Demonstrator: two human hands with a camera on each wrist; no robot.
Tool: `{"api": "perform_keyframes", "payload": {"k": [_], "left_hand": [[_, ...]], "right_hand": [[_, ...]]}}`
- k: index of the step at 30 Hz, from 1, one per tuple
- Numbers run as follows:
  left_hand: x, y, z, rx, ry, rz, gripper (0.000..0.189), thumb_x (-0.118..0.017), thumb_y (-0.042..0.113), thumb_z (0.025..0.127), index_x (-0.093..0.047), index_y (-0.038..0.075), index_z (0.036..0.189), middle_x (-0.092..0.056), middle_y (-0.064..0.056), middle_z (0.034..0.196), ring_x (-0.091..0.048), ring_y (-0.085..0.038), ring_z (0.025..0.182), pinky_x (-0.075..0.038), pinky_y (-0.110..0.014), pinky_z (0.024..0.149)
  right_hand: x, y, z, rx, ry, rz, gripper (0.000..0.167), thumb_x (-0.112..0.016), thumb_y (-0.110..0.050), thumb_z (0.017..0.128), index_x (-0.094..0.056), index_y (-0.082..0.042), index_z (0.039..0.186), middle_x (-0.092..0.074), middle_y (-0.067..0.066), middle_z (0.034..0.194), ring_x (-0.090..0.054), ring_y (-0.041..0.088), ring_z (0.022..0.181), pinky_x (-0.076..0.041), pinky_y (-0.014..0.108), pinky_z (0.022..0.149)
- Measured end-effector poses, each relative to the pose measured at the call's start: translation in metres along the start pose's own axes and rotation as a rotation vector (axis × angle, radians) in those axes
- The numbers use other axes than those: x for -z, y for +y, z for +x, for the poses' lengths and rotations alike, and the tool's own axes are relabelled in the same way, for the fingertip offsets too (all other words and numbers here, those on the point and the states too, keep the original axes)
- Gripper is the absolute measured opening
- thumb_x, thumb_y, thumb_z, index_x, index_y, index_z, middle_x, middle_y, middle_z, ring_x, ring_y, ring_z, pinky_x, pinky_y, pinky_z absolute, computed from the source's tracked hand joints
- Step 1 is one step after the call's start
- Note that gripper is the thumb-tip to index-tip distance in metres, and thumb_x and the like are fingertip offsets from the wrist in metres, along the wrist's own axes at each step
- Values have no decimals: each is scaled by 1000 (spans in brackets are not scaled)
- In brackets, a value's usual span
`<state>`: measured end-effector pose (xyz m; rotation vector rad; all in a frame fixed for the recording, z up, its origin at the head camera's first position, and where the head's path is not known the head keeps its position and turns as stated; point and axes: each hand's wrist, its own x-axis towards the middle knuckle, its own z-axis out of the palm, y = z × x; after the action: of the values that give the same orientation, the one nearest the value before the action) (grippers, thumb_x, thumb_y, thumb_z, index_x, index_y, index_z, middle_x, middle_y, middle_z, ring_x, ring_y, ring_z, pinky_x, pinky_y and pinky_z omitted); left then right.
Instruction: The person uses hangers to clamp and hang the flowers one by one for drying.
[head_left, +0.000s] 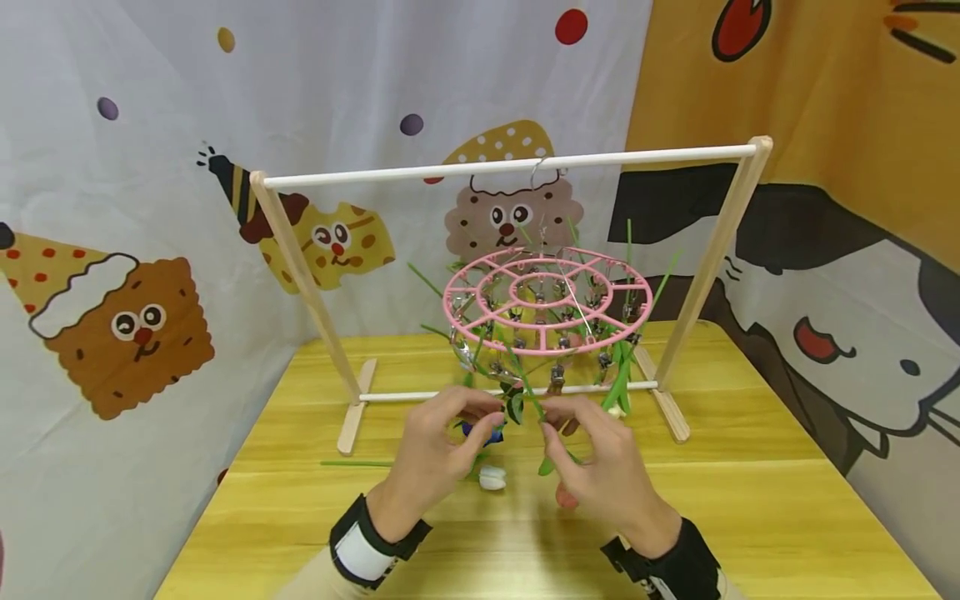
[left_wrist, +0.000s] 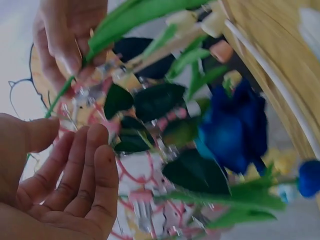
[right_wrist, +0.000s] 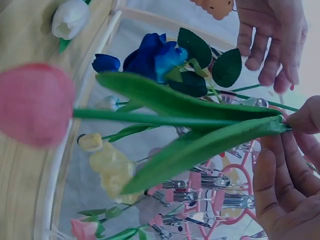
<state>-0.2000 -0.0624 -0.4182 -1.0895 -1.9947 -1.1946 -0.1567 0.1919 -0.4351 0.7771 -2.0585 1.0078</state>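
Observation:
My right hand (head_left: 603,462) pinches the green stem of a pink tulip (right_wrist: 35,105) just above its long leaves (right_wrist: 190,107). The tulip hangs bloom down, partly behind that hand in the head view. The stem's other end slants up toward a pink round clip hanger (head_left: 542,340). My left hand (head_left: 442,446) is beside it, fingers loosely bent with no flower gripped in the wrist views; whether its thumb touches the stem I cannot tell. Close to the left fingers hangs a blue rose (left_wrist: 232,130) with dark green leaves (left_wrist: 160,102).
The hanger hooks over the white bar (head_left: 412,173) of a wooden stand. Metal clips (head_left: 557,375) hold several flowers head down, including a yellow one (right_wrist: 110,170). A white tulip (head_left: 492,477) lies on the wooden table (head_left: 300,533). A printed curtain (head_left: 337,83) stands behind.

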Motion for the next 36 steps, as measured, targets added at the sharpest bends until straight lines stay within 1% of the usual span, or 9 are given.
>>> {"api": "perform_keyframes", "payload": {"k": [3,6,11,15,18,22,28,32,36], "left_hand": [[-12,9,7,-9,-3,-17,19,-87,2,105,-82,5,123,-86,-5,108,-84,-13,89,-69,-19,81],[-23,18,15,-15,4,10,21,-85,2,106,-84,5,127,-88,-7,112,-84,-14,93,-68,-18,83],[-41,29,26,-17,-22,71,25,-82,4,109,-84,3,134,-89,-11,118,-86,-17,96,-67,-15,85],[-50,32,32,-5,-48,72,26,-78,7,112,-82,-2,137,-89,-14,120,-88,-17,95,-67,-14,84],[-52,33,35,10,-57,61,29,-78,9,113,-81,-3,139,-88,-17,125,-89,-20,98,-70,-20,87],[-53,34,37,21,-55,76,32,-79,12,113,-80,-4,141,-86,-19,132,-90,-25,109,-72,-26,95],[-52,33,37,14,-18,117,30,-81,12,112,-81,-3,138,-86,-19,135,-87,-27,121,-69,-27,103],[-51,31,36,15,-5,127,29,-81,12,112,-82,-3,137,-86,-19,134,-87,-27,121,-70,-29,103],[-50,28,37,12,8,142,30,-83,12,110,-83,-4,136,-87,-19,132,-88,-27,118,-71,-30,100]], "right_hand": [[4,0,1,3,32,3,52,-83,18,89,-76,-2,136,-82,7,106,-75,15,87,-62,18,84],[7,-1,0,-8,53,4,54,-82,19,88,-74,-1,138,-82,8,106,-75,16,87,-62,17,85],[11,0,-2,-26,111,7,46,-81,19,90,-75,-2,131,-81,8,107,-76,14,88,-62,16,85],[14,3,-2,0,169,16,38,-81,18,91,-77,-1,123,-81,7,106,-76,11,87,-62,14,83],[17,5,-2,11,190,24,32,-81,15,93,-78,-2,120,-82,6,105,-75,8,87,-62,13,82],[20,9,0,13,205,29,28,-84,12,95,-79,-1,118,-84,8,102,-77,5,88,-64,12,81],[23,10,3,16,203,46,37,-83,20,89,-78,2,120,-84,10,99,-80,5,85,-65,12,78],[23,10,3,8,200,60,44,-83,25,86,-76,6,125,-82,14,102,-83,9,84,-66,13,78],[23,10,4,12,199,74,45,-82,26,86,-73,9,127,-81,14,103,-84,11,83,-67,14,77]]}}
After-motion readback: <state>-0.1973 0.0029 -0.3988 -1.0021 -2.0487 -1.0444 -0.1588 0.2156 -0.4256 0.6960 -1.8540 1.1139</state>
